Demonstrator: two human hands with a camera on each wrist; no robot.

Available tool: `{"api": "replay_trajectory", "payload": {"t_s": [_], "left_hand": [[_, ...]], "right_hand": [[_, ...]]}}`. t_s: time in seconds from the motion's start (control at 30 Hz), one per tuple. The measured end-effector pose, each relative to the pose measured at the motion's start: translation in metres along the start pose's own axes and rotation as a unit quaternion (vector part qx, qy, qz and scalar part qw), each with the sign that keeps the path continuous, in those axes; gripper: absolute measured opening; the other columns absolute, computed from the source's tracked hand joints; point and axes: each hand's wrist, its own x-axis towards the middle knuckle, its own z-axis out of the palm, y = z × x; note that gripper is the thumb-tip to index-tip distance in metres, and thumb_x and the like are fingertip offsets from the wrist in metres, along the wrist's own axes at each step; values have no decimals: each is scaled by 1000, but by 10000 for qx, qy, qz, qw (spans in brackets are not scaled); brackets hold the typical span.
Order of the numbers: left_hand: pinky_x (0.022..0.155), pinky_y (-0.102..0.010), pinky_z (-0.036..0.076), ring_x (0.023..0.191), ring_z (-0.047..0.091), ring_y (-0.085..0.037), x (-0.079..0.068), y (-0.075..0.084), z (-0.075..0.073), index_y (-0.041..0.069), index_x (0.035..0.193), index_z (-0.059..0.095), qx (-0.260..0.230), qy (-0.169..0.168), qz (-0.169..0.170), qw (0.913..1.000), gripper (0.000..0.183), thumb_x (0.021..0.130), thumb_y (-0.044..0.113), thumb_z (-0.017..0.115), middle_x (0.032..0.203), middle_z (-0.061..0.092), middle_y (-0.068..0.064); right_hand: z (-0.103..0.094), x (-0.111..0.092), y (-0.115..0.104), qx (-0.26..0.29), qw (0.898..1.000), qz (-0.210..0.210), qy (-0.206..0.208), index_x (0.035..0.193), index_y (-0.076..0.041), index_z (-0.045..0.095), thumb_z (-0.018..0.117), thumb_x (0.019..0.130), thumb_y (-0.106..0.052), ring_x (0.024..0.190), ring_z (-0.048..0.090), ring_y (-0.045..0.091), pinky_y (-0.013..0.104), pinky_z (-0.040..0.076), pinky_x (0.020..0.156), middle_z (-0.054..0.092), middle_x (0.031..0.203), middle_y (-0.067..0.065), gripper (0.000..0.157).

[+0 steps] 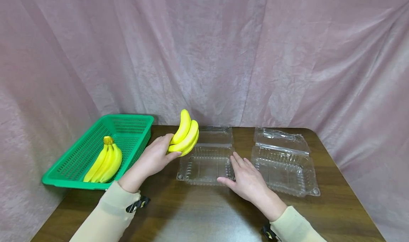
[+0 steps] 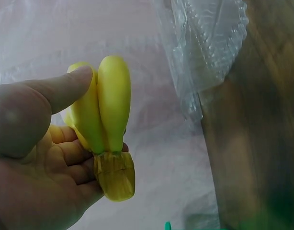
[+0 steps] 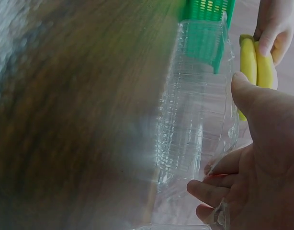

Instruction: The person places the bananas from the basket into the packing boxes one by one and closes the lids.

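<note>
Backdrop: a pink curtain (image 1: 217, 50) hangs in folds behind a brown wooden table (image 1: 188, 210).
Head view, banana bunch in hand: the left hand (image 1: 156, 155) holds the raised bunch (image 1: 188, 139) up beside the left clear container (image 1: 207, 165), its thumb and fingers closed about the fruit.
Head view, right hand: the right hand (image 1: 247, 179) lies between the left clear container and the right clear container (image 1: 279, 167), fingers straight, thumb spread wide, grasping nothing.
Head view, basket: the green basket (image 1: 131, 137) on the left holds a second bunch (image 1: 105, 162); both containers have their lids folded back.
Left wrist view, grip: the thumb presses the front of the raised bunch, fingers curl behind it, and the brown stem shows near the fingertips.
Right wrist view, fingers: slightly bent, close to the clear plastic; whether they press on it, I cannot tell.
Step in hand: apparently carrying the raised bunch across to the left clear container.
Next move calls for: probably centring it over that container, lowering it gently and steadying the light plastic.
</note>
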Motion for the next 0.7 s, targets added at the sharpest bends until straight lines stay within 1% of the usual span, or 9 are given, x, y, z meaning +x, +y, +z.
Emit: {"api": "replay_trajectory", "payload": {"t_s": [0.17,0.33,0.5,0.63,0.7], "left_hand": [[84,-47,50,103,58,-30,2,6,9,0,142,60,3,-52,103,9999,61,98,31,88,109,65,-6],[85,-46,51,105,57,-28,3,12,16,1,145,59,20,-151,158,9998,64,98,33,88,113,65,-7],[86,-45,51,105,57,-27,3,17,25,2,145,59,-68,-278,264,9992,64,98,33,89,112,64,-6],[86,-43,51,104,56,-25,2,22,32,4,143,60,-124,-392,369,9985,64,95,33,91,111,64,-2],[87,-43,52,103,57,-24,2,25,36,5,142,60,-88,-403,455,9981,63,94,32,92,110,64,-1]], "right_hand": [[0,0,0,19,10000,-4,16,163,10,44,66,102,-70,156,43,46,53,28,131,38,173,26,103],[-1,0,-1,74,10000,8,45,162,10,45,68,102,-69,156,43,45,52,26,132,39,172,26,102],[-1,0,0,77,10000,12,34,163,9,45,64,102,-73,156,43,45,52,27,132,39,173,25,104],[-1,0,1,68,10000,15,-13,163,9,44,62,101,-75,156,43,46,52,27,132,38,173,25,106],[0,0,2,34,10000,17,-58,164,9,43,62,101,-76,157,42,45,52,26,132,37,174,25,107]]}}
